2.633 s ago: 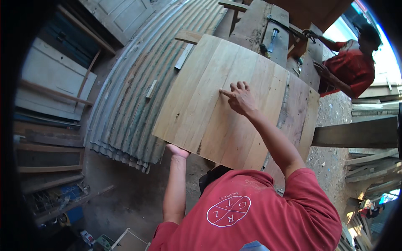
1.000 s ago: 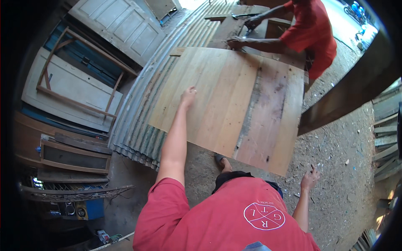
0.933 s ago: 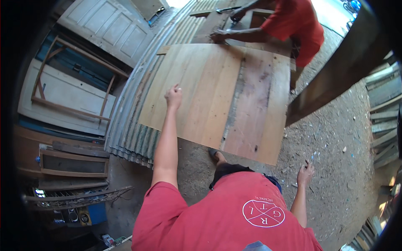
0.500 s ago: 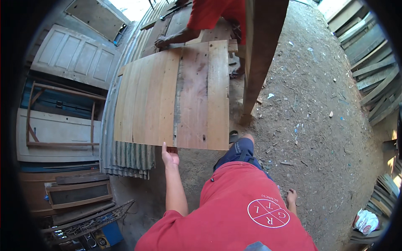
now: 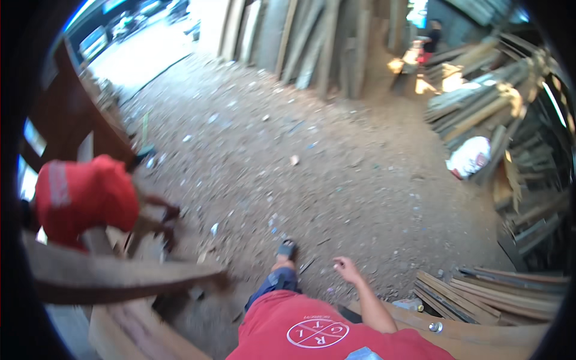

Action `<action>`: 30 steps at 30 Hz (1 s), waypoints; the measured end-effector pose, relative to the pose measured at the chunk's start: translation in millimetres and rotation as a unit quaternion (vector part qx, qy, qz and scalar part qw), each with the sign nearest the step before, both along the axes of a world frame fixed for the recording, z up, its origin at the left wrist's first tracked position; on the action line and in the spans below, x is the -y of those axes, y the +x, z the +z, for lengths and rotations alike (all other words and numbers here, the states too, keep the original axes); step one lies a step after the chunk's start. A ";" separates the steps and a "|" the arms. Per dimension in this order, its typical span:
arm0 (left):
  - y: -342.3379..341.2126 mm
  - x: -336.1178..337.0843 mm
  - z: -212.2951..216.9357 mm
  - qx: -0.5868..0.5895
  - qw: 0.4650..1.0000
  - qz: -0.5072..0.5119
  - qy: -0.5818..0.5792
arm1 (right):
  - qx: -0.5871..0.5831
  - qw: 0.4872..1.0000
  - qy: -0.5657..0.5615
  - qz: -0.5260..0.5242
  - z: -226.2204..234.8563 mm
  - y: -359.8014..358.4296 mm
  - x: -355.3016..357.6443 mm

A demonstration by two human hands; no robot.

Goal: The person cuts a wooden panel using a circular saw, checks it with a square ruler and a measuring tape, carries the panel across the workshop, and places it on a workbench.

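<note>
Light: daylight from my upper left, overexposed glare there | shade: dim under stacked timber at right | blur: motion smear on red-shirted co-worker [image 5: 84,201] and brown plank [image 5: 120,279] | edges: black fisheye vignette, lines bowed

Red shirt, blue trousers

The person wore a red T-shirt [image 5: 312,333] with a white round emblem, blue trousers [image 5: 273,285] and a dark sandal [image 5: 287,248].

A co-worker [image 5: 84,201] bends at the left, behind a beam [image 5: 120,279]. Planks [image 5: 486,294] lie at the right, poles [image 5: 480,105] beyond them. Boards [image 5: 312,36] lean at the far side.
</note>
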State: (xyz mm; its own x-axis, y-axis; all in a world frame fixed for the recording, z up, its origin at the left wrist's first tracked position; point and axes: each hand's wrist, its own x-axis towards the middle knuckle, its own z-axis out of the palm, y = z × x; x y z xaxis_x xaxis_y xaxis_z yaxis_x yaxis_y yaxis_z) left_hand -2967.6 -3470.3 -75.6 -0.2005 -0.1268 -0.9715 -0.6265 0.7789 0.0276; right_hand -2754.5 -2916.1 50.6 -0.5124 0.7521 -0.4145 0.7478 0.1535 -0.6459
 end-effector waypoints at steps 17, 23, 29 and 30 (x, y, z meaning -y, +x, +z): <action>-313.6 -1025.2 238.3 -0.493 0.704 -0.259 0.442 | 0.295 0.927 -0.141 -0.183 -99.8 262.1 79.3; -67.9 -1087.9 222.6 -0.414 0.584 -0.528 0.456 | 0.119 0.878 -0.229 -0.404 -133.8 312.8 -86.8; 61.8 -1038.8 81.4 0.073 0.624 -0.766 0.141 | -0.010 0.830 0.062 -0.554 -167.1 433.7 -296.7; 65.6 -1050.8 80.5 0.050 0.604 -0.789 0.103 | -0.068 0.786 -0.007 -0.615 -107.8 452.0 -359.2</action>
State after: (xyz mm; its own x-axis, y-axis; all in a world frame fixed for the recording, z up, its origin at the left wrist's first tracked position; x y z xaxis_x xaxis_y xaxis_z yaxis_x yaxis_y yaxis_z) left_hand -2902.1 -2419.5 5.0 0.1463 0.2709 -0.9514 0.8840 0.3958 0.2486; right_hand -2302.5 -2556.9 -57.2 0.5573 0.7093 -0.4317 0.2489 -0.6387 -0.7280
